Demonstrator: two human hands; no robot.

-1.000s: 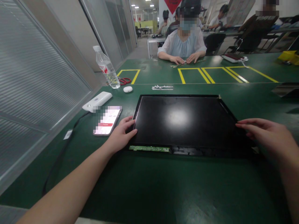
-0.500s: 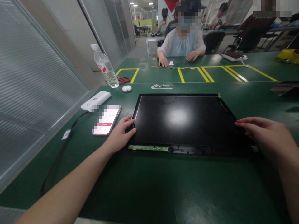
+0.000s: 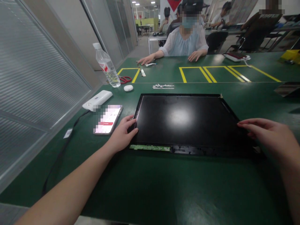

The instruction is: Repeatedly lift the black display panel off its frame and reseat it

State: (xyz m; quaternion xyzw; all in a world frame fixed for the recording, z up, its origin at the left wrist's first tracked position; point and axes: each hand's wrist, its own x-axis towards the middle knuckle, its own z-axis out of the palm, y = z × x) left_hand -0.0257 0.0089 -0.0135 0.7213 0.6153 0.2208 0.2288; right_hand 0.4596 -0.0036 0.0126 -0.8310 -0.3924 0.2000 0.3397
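Note:
A black LCD display panel (image 3: 178, 122) lies flat on the green table (image 3: 150, 187), a bright reflection on its surface. Along its near edge runs a narrow green circuit board (image 3: 150, 147). My left hand (image 3: 124, 132) grips the panel's left edge, thumb on top near the corner. At the right edge, my right hand (image 3: 267, 131) pinches the rim between thumb and forefinger; its other fingers curl beneath and are partly hidden. Small pale tabs show at the panel's far right and near right corners.
Left of the panel lie a lit phone (image 3: 108, 119), a white power bank (image 3: 97, 100) with a dark strap, an earbud case (image 3: 128, 88), red-handled scissors (image 3: 125, 80) and a water bottle (image 3: 107, 67). White strips (image 3: 163, 86) lie beyond the panel. A masked co-worker (image 3: 185, 42) sits opposite.
My hands and the panel hold their places apart from a slight view shift. The co-worker's hand on the left side has slid leftward with the thin strips, which now lie near the left yellow marking.

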